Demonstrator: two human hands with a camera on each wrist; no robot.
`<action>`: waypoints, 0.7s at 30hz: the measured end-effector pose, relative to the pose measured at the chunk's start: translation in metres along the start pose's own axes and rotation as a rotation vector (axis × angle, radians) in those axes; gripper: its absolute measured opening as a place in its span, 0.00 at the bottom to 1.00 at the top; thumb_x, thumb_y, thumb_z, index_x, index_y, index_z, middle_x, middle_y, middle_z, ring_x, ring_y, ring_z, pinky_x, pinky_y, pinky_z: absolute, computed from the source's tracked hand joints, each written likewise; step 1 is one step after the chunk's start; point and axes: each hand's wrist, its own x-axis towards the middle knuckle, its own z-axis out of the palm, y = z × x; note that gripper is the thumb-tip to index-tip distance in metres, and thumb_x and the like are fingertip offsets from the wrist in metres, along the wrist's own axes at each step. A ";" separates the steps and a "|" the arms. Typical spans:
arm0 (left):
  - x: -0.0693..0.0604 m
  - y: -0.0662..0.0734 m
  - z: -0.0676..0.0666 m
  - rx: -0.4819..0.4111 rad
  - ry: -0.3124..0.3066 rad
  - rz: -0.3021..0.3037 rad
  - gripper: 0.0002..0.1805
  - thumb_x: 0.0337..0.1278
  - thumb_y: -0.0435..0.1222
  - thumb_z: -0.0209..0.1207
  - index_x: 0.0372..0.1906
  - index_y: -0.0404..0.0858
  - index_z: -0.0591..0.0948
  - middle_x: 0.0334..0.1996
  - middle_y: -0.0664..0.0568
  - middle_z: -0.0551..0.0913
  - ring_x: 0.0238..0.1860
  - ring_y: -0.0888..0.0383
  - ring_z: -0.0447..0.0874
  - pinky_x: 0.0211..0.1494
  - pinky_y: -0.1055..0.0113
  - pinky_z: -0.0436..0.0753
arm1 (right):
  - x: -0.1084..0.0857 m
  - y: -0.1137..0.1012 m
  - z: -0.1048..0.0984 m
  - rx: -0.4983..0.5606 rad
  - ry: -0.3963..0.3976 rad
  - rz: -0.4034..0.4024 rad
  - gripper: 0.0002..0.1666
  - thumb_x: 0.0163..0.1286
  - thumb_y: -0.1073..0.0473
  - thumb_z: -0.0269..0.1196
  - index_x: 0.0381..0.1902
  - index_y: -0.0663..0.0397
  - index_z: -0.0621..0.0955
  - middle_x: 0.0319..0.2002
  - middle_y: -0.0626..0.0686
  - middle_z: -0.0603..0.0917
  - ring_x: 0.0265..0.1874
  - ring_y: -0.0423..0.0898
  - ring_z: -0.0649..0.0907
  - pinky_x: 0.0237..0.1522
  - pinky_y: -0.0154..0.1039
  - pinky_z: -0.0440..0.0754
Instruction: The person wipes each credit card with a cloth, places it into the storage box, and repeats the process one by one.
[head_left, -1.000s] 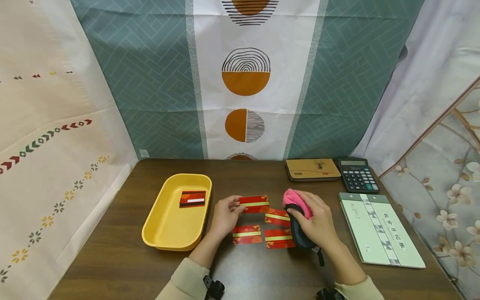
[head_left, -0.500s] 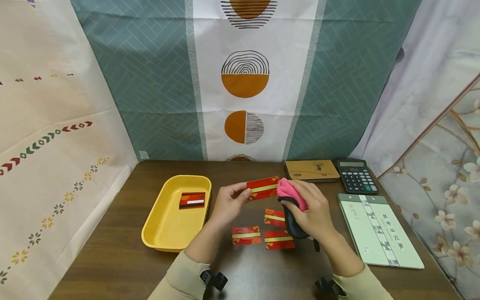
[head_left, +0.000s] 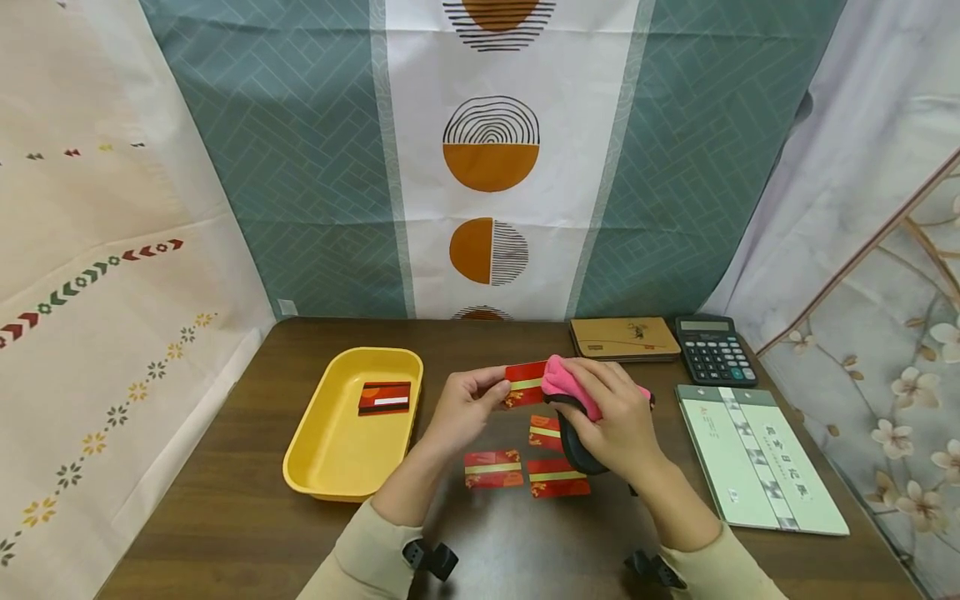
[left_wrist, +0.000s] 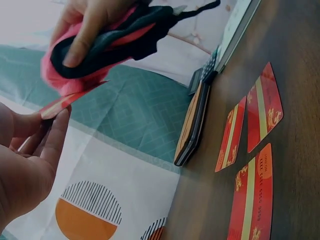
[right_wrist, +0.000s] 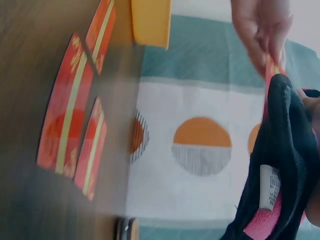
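My left hand [head_left: 461, 408] pinches a red card [head_left: 524, 383] raised over the table [head_left: 225, 517] while my right hand [head_left: 615, 417] grips a pink-and-black cloth [head_left: 570, 386] against it, wiping seemingly unfinished, with three cards [head_left: 493, 469] lying nearer me and another card [head_left: 384, 398] in the left-hand yellow tray [head_left: 330, 454].

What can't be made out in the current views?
Head: right end of the held card, hidden behind the pink-and-black cloth.
Head: key labels on the calculator, too small.
Left wrist: part of the left hand, cut off by the left edge.
Right wrist: print on the white tag, too small.
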 end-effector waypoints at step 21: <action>0.003 -0.003 -0.001 -0.121 -0.094 0.018 0.14 0.70 0.23 0.56 0.55 0.21 0.81 0.47 0.31 0.86 0.40 0.57 0.89 0.47 0.58 0.89 | -0.006 -0.014 -0.001 -0.040 -0.180 -0.201 0.35 0.49 0.64 0.79 0.58 0.55 0.84 0.52 0.52 0.86 0.48 0.52 0.82 0.49 0.49 0.83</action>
